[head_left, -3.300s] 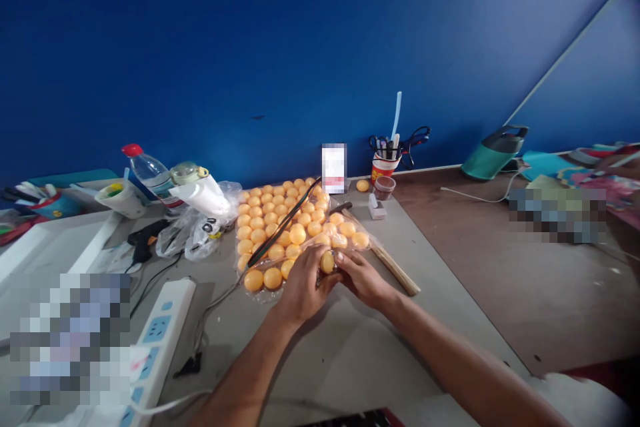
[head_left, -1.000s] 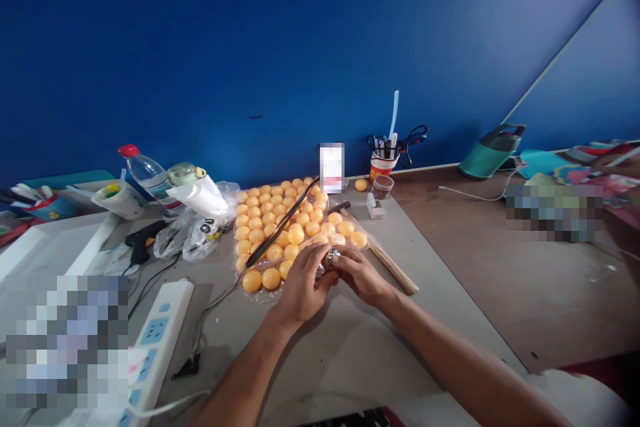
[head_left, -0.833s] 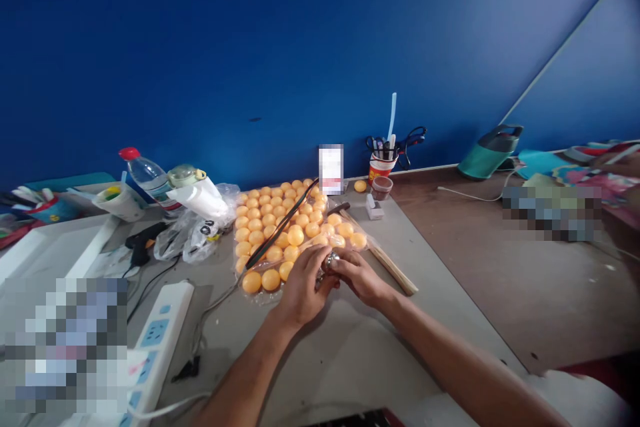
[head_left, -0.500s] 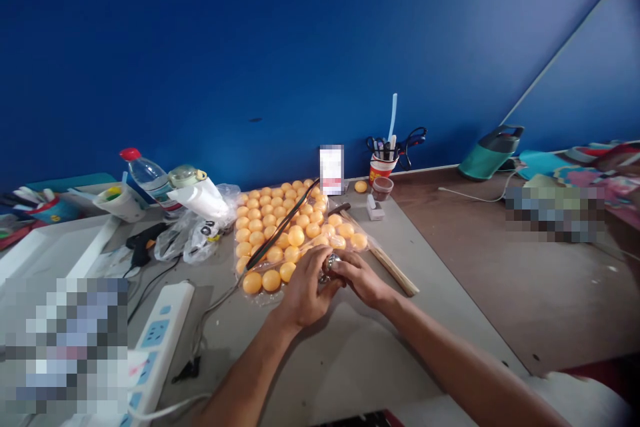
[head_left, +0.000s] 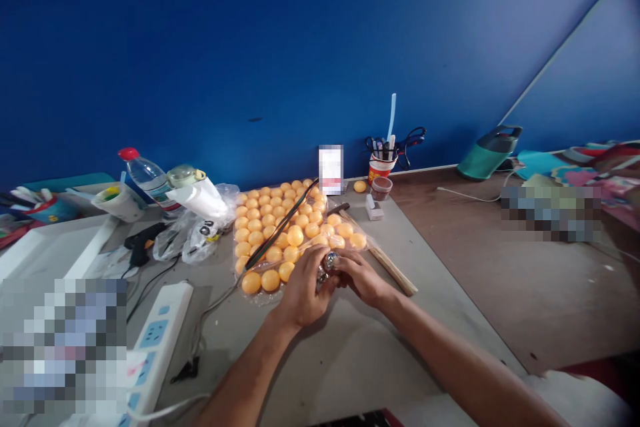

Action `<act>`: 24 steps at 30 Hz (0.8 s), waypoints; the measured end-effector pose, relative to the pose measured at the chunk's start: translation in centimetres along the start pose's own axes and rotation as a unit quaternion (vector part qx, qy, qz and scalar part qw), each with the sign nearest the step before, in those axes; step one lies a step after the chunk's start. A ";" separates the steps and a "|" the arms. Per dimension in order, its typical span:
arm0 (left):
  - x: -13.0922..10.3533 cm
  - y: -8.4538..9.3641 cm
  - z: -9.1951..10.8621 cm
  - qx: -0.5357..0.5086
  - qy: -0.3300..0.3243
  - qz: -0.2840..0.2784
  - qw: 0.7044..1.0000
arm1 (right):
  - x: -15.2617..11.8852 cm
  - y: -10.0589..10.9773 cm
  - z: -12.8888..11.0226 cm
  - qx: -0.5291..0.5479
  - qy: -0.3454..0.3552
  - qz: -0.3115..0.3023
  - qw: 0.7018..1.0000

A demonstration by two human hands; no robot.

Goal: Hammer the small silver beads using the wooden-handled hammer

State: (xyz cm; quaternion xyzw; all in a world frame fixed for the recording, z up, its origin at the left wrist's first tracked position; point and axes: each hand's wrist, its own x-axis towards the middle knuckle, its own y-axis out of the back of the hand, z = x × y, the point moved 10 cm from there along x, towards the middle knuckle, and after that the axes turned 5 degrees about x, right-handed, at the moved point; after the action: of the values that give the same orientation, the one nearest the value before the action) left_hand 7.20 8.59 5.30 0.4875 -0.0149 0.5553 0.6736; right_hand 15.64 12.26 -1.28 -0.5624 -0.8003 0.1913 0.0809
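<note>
Between my two hands is a small shiny metal object (head_left: 330,261), partly covered by the fingers; its full shape cannot be made out. My left hand (head_left: 307,290) wraps round its left side, fingers curled and thumb pressed in. From the right, the fingers of my right hand (head_left: 361,279) close on the same object. Just beyond the hands lie many orange balls (head_left: 271,280) in clear plastic on the grey desk (head_left: 345,367), with a dark strap (head_left: 273,238) across them. A bundle of thin wooden sticks (head_left: 393,268) rests to the right of my right hand.
At the left are a white power strip (head_left: 160,340), a glue gun (head_left: 139,247), plastic bags (head_left: 200,240) and a red-capped bottle (head_left: 147,173). Behind stand a cup of pens (head_left: 383,167) and a small tub (head_left: 381,189). A teal container (head_left: 490,153) leans by the blue wall.
A little more of the shiny metal object shows between the fingers. Both hands stay in nearly the same place, still holding it.
</note>
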 end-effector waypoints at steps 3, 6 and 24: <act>0.0 0.3 -0.3 0.003 0.015 0.015 1.000 | 0.0 -0.2 0.3 0.007 -0.015 -0.007 1.000; 0.0 0.8 -0.6 0.009 0.024 0.043 0.999 | -0.1 -0.6 0.5 0.023 -0.019 -0.014 0.999; -0.1 -0.1 -0.2 0.004 0.001 0.006 1.000 | -0.2 -0.5 -0.2 -0.005 -0.001 -0.015 1.000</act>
State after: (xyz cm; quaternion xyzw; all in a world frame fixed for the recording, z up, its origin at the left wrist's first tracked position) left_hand 7.14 8.68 5.03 0.4896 -0.0152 0.5600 0.6682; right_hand 15.38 11.94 -0.88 -0.5505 -0.8097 0.1869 0.0803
